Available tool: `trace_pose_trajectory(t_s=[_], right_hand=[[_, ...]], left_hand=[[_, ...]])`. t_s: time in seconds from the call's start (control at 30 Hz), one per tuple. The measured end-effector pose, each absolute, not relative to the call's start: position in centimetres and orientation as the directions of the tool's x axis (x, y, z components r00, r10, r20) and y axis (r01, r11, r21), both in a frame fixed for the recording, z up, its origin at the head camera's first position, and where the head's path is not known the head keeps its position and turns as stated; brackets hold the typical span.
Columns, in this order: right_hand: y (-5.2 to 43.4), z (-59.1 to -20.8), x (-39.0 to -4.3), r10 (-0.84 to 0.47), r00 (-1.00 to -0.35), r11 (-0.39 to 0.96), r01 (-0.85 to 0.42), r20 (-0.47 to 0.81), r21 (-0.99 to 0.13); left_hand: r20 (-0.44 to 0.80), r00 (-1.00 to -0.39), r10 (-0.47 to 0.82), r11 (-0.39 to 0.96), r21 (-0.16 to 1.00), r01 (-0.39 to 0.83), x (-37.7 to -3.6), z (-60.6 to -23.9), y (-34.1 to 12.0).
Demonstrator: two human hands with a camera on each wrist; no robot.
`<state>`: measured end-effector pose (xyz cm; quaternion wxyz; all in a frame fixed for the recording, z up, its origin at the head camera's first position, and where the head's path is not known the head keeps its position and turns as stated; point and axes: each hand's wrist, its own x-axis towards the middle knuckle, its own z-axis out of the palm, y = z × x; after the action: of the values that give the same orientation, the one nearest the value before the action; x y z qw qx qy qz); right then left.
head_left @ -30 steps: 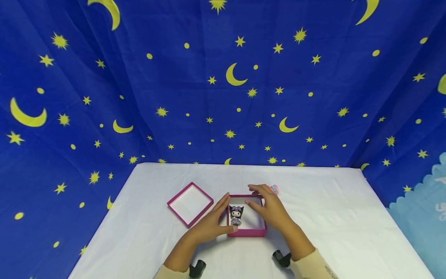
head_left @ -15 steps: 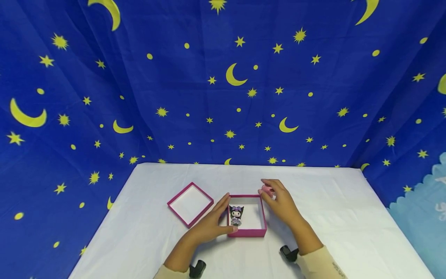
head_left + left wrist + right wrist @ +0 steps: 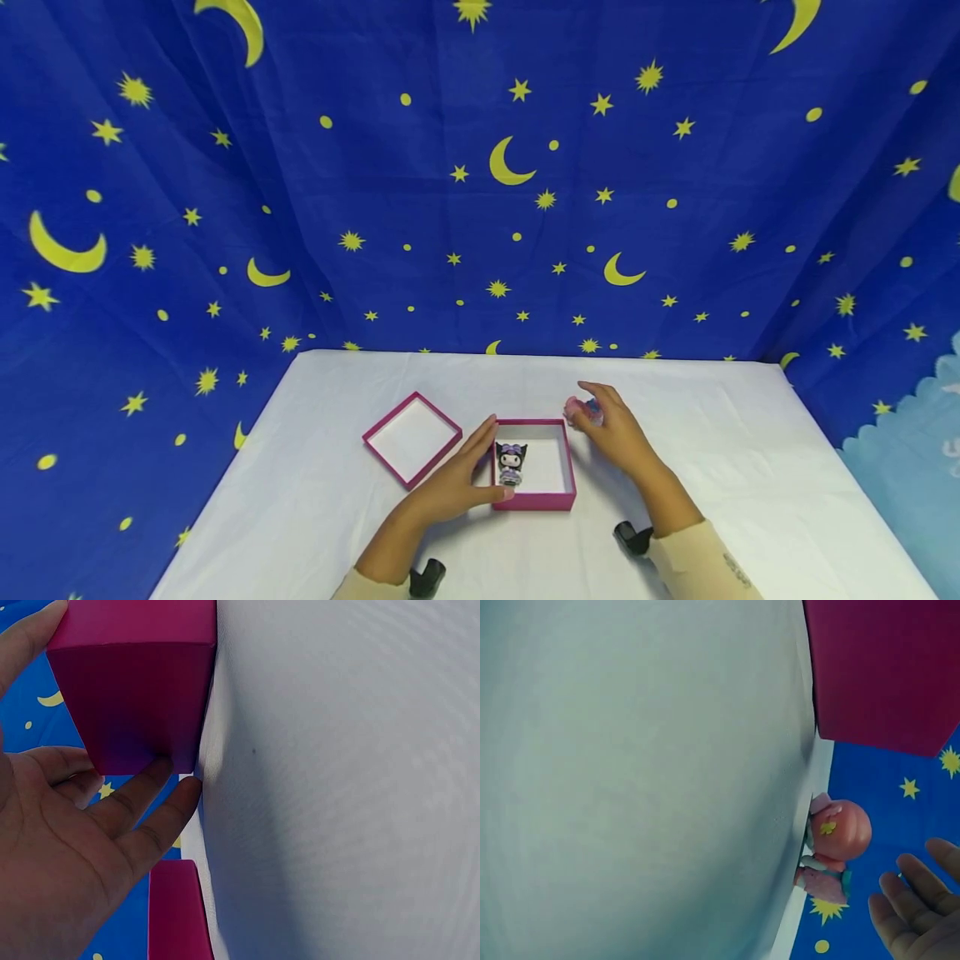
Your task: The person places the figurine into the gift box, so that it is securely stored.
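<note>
- Head view: my left hand braces the left wall of the pink box with straight fingers. A dark-haired doll stands inside. My right hand hovers beside a pink doll standing on the table, just behind the box's right corner. The lid lies upturned to the left.
- Left wrist view: fingers lie flat against the box, the thumb along its top.
- Right wrist view: my fingers are relaxed, apart from the doll, holding nothing.
- I judge I'm reaching for this second doll; next I must close thumb and fingers round it.
</note>
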<state>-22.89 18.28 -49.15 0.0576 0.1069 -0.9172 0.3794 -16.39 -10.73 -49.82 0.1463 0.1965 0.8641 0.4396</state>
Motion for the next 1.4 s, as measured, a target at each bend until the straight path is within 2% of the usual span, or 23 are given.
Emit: trace_pose_trajectory(t_s=[0.53,0.77,1.03,1.4], right_hand=[[19.1,-49.8,-24.3,-0.194,-0.980,0.720,-0.175,0.048,-0.671],[19.6,-50.0,-24.5,-0.225,-0.974,0.711,-0.189,0.035,-0.677],[20.0,-50.0,-24.1,-0.232,-0.971,0.774,-0.215,0.048,-0.596],[20.5,-49.9,-23.6,-0.305,-0.952,0.727,-0.211,-0.032,-0.654]], left_hand=[[-0.091,-0.879,0.468,0.546,0.812,0.206,-16.3,-49.8,-10.7],[-0.088,-0.879,0.469,0.542,0.814,0.208,-16.3,-49.8,-10.7],[-0.085,-0.878,0.472,0.541,0.814,0.212,-16.3,-49.8,-10.7],[-0.088,-0.873,0.480,0.541,0.813,0.215,-16.4,-49.8,-10.7]])
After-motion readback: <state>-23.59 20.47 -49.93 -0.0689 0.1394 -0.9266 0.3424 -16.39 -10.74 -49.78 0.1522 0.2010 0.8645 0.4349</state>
